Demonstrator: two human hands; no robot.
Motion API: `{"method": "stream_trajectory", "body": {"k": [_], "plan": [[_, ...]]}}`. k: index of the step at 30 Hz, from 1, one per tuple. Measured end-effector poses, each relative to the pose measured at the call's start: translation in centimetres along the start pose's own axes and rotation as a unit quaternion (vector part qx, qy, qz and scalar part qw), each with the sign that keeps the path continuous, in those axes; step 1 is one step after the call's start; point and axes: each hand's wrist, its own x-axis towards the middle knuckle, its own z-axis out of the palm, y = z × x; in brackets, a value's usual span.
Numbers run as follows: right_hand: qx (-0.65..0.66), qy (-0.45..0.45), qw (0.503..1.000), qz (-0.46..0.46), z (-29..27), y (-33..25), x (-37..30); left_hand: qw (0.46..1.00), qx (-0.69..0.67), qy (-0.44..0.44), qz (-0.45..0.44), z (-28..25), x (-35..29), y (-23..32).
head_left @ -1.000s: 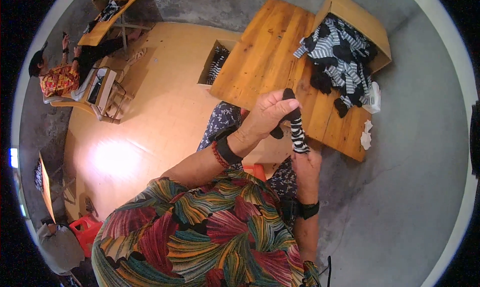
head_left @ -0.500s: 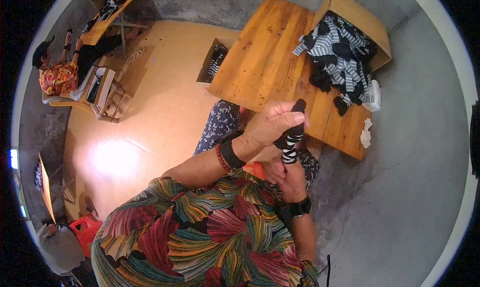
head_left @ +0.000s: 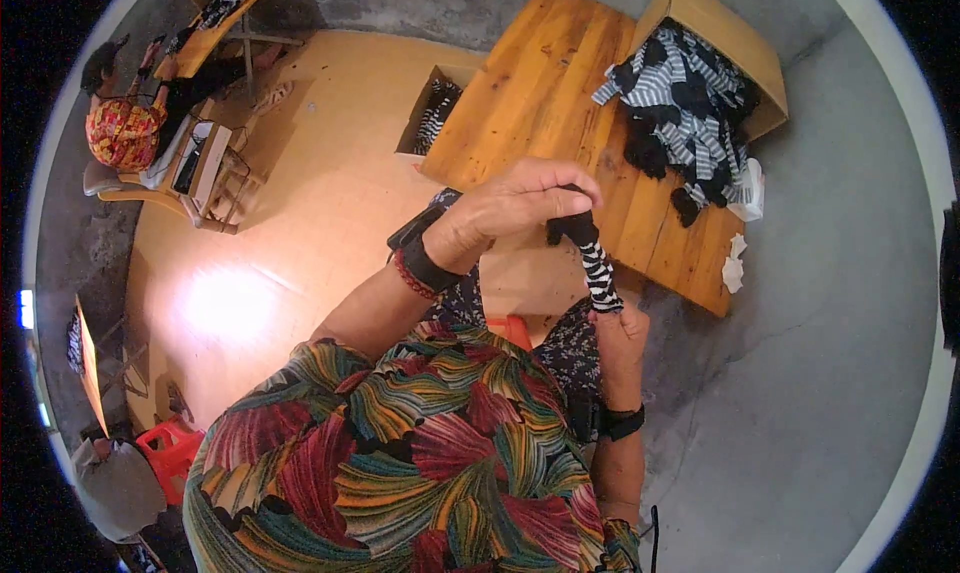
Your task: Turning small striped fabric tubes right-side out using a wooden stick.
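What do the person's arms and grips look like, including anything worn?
The left grip and right grip are gloveless. The left arm wears a wide black band with a dark block, plus a red beaded bracelet. A second black band circles the right arm. The short sleeves have a multicoloured, fan-like pattern.

The hands [head_left: 522, 201] [head_left: 622, 335] partly hide the striped knit piece [head_left: 597, 268].
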Motion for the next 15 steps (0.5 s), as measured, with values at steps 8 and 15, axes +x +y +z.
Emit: {"method": "stream_trajectory", "body": {"k": [8, 15], "plan": [[-0.102, 0.082, 0.985, -0.113, 0.1, 0.5, 0.6, 0.973, -0.203, 0.107, -0.022, 3.3, 0.5, -1.8], [0.313, -0.119, 0.926, 0.175, 1.8, -0.4, -0.4, 0.987, -0.106, 0.117, -0.028, 5.0, -0.8, -2.4]]}}
